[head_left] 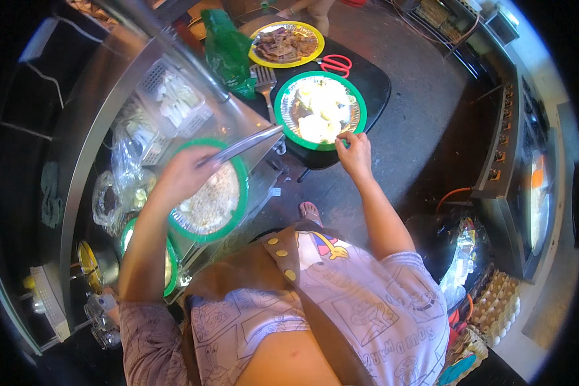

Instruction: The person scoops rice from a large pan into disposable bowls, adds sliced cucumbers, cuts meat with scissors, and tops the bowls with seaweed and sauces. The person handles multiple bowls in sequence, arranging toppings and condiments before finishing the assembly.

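Observation:
My left hand (185, 175) is closed on the handle end of long metal tongs (251, 141), whose far end reaches the rim of a green-rimmed plate (360, 116). Pale food like fried eggs (320, 128) lies in that plate, washed out by glare. My right hand (355, 154) pinches the plate's near right rim. Beneath my left hand is another green-rimmed plate (243, 186), holding white rice (212, 199); my hand partly covers it. A slotted spatula (264, 80) lies beside the egg plate.
On the black table (376, 83) are a yellow-rimmed plate (318, 55) of cooked meat, red-handled scissors (336, 64) and a green plastic bag (228, 51). Plastic baskets (174, 96) stand on the left counter. At right are a stove (508, 135) and egg trays (495, 305). Another person's arm (315, 13) shows behind.

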